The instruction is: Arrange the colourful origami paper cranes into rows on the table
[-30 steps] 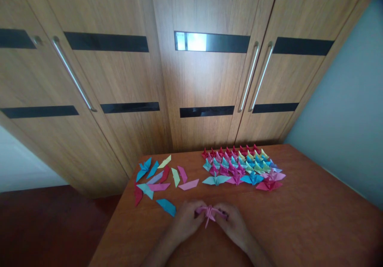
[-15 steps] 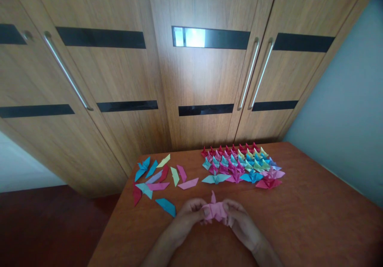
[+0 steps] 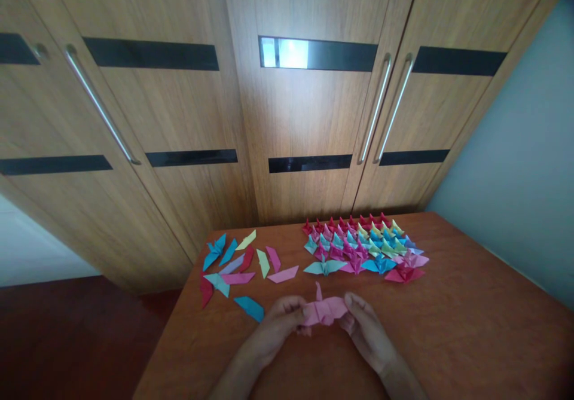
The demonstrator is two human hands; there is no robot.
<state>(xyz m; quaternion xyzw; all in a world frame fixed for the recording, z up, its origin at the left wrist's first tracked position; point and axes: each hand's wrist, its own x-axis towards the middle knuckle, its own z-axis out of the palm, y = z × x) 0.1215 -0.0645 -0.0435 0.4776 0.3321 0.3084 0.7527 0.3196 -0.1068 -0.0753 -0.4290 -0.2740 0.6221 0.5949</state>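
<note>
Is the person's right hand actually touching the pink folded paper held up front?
Touching. The head view shows the right hand gripping the pink folded paper at its right end, no gap at the fingertips.

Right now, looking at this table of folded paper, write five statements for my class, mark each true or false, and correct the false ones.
1. The left hand and right hand both hold the pink paper. True.
2. The rows of cranes are left of the loose pieces. False: the cranes are right of the loose pieces.
3. The blue piece lies beside the left hand. True.
4. The front red crane is at the group's left end. False: the front red crane is at the right end.
5. A narrow tip juts from the pink paper. True.
</note>
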